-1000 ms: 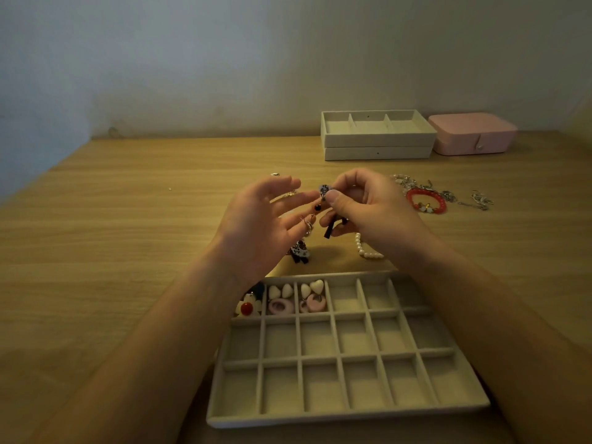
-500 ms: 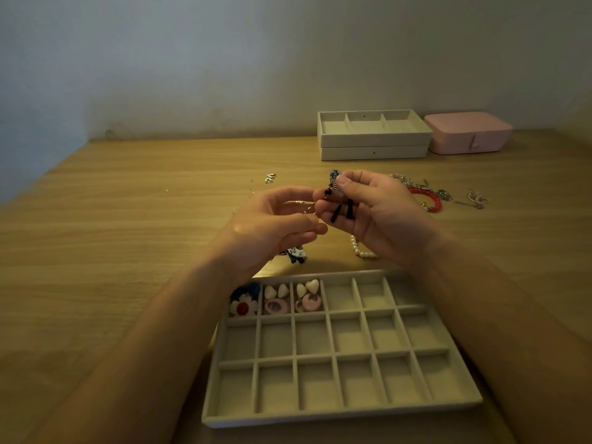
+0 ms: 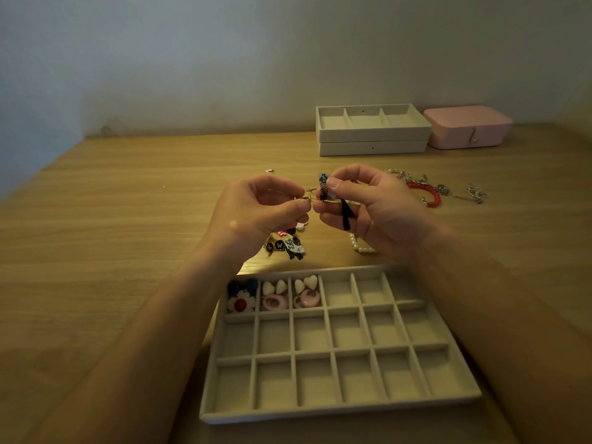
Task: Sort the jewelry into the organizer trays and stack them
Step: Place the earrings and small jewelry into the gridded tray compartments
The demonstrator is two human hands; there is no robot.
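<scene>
A fan earring (image 3: pixel 323 184) is pinched upright by the right hand (image 3: pixel 379 216), tassel hanging down; a gold hook (image 3: pixel 307 197) is pinched by the left hand (image 3: pixel 256 214).

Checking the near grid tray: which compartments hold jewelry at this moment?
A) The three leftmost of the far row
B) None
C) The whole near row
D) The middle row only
A: in the grid tray only the far row's three left cells are filled, with a flower piece, hearts and pink rings; the other cells show bare lining.
</scene>
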